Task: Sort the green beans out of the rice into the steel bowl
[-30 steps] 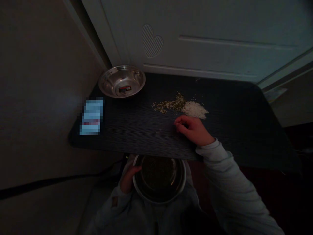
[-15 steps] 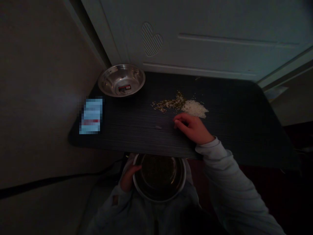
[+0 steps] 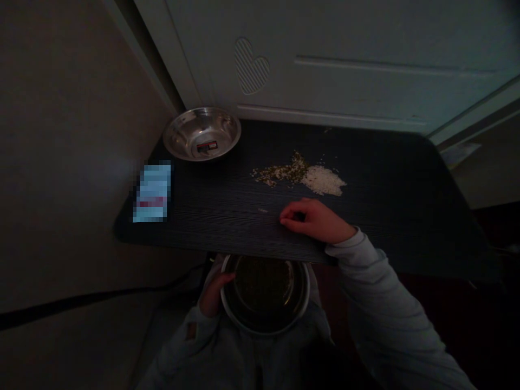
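Note:
My right hand (image 3: 314,219) is over the dark table (image 3: 211,211), its thumb and fingertips pinched together; what they hold, if anything, is too small to make out. Just beyond it lies a heap of white rice (image 3: 324,180). Left of the rice and touching it is a patch of mixed green beans and pale grains (image 3: 288,170). Below the table edge, my left hand (image 3: 217,290) grips the left rim of a bowl (image 3: 266,327) on my lap. Dark greenish contents, probably beans, fill its bottom. Most of the left fingers are hidden under the bowl.
A shiny metal bowl (image 3: 203,124) with a dark label inside stands at the table's back left. A lit, blurred phone (image 3: 153,192) lies near the left edge. Behind the table rises a white panel (image 3: 345,32) with a heart relief (image 3: 252,67).
My right hand has drawn back from the rice, slightly left and toward the near table edge. My left hand and the bowl on my lap have stayed put.

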Demonstrator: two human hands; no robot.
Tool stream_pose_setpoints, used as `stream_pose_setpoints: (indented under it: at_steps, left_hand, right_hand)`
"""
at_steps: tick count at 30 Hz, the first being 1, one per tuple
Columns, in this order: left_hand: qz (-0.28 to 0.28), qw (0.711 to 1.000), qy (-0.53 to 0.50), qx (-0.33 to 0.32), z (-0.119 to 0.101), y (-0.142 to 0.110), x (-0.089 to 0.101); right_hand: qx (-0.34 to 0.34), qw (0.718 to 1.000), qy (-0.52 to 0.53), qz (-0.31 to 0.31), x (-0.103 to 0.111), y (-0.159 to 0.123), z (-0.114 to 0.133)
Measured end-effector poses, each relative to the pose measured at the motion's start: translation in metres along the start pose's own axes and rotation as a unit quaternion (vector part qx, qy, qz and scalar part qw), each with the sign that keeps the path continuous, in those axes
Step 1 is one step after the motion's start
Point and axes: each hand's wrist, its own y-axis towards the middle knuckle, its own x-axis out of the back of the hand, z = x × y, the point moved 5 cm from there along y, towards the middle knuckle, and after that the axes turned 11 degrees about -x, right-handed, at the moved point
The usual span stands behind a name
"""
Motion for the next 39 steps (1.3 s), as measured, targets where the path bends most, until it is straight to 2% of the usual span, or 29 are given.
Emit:
stream_pose_setpoints:
  at_steps: [9, 13, 17, 20, 23, 26, 29, 32, 39]
  left_hand:
    - [-0.009, 0.999, 0.038, 0.018, -0.006, -0.004, -0.007]
    - [-0.054, 0.997, 0.055, 0.018, -0.007, -0.004, -0.002]
    - [-0.052, 0.996, 0.062, 0.029, -0.004, -0.004, 0.0]
    - [-0.075, 0.994, 0.077, 0.012, -0.005, -0.005, 0.003]
    - [-0.056, 0.997, 0.057, 0.008, -0.004, -0.005, 0.002]
    - [-0.027, 0.999, 0.029, 0.012, -0.003, -0.004, 0.0]
    - [-0.033, 0.999, 0.029, 0.018, -0.003, -0.005, 0.002]
    - [-0.033, 0.999, 0.032, 0.029, -0.002, -0.005, 0.002]
    - [-0.021, 1.0, 0.017, 0.0, -0.006, -0.004, -0.003]
  right_hand:
    - [0.034, 0.993, -0.051, 0.105, -0.006, -0.006, 0.009]
    - [0.036, 0.99, -0.039, 0.127, -0.007, -0.007, 0.01]
    - [0.029, 0.989, 0.004, 0.143, -0.007, -0.009, 0.008]
    - [-0.009, 0.989, 0.103, 0.109, -0.002, -0.008, 0.0]
    - [-0.075, 0.98, 0.187, -0.005, 0.012, -0.006, -0.014]
    - [-0.12, 0.968, 0.188, -0.114, 0.025, -0.006, -0.024]
    - [-0.148, 0.959, 0.163, -0.176, 0.033, -0.007, -0.029]
    - [-0.151, 0.963, 0.134, -0.177, 0.032, -0.006, -0.031]
    - [-0.103, 0.986, 0.086, -0.095, 0.021, -0.004, -0.024]
